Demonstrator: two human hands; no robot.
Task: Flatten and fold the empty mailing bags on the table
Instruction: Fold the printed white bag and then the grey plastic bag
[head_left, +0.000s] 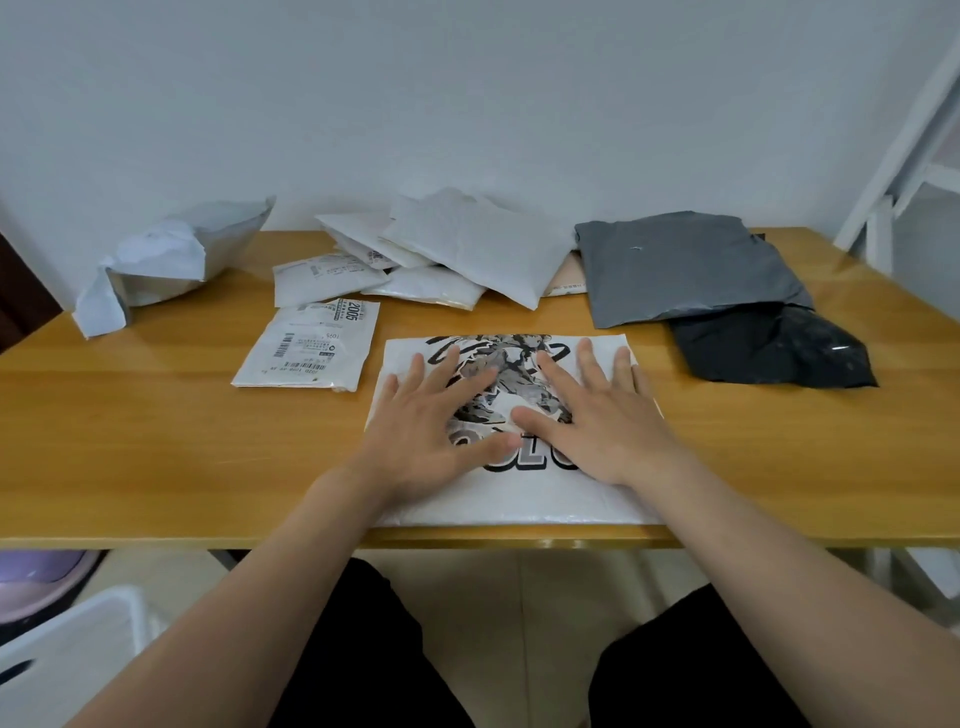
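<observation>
A white mailing bag with a black cartoon print (511, 499) lies flat at the table's front edge. My left hand (431, 421) and my right hand (597, 415) both press down on it, palms flat and fingers spread, thumbs nearly touching over the print. A small white bag with shipping labels (309, 345) lies flat just left of it. Further back sits a loose pile of white padded bags (457, 249). At the right a grey bag (680, 265) overlaps a black bag (774, 348). A crumpled grey-white bag (166, 260) stands at the back left.
The wooden table (130, 441) stands against a white wall. A white metal frame (904, 156) rises at the far right. A white chair (67, 654) and a purple object (36, 577) sit below the table's left side. My legs are under the front edge.
</observation>
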